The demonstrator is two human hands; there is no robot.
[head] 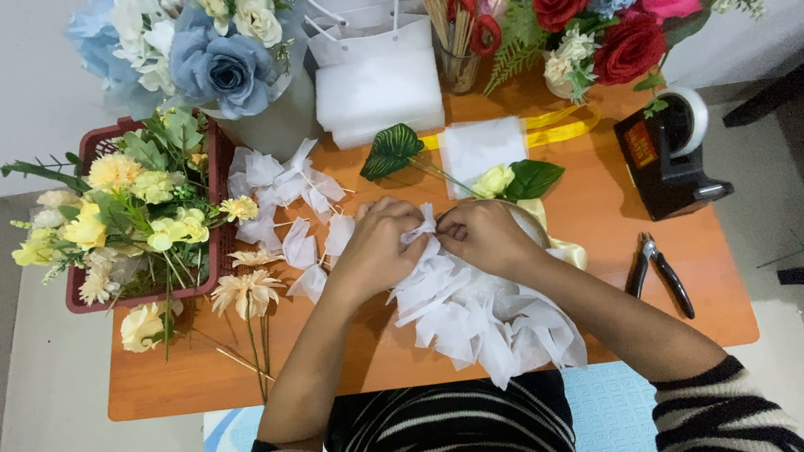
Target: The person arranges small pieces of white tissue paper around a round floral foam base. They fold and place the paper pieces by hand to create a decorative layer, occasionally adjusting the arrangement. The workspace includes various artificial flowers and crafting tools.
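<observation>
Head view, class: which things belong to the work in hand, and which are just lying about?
In hand:
left hand
right hand
white tissue bundle
tissue pieces

Lying about:
pliers
tape dispenser
red basket
blue bouquet

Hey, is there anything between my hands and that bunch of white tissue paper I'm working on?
Nothing visible. Your left hand and right hand are already on the white tissue bunch, both pinching a tissue piece at its top edge. The loose folded tissue pieces lie off to the left, apart from it.
</observation>
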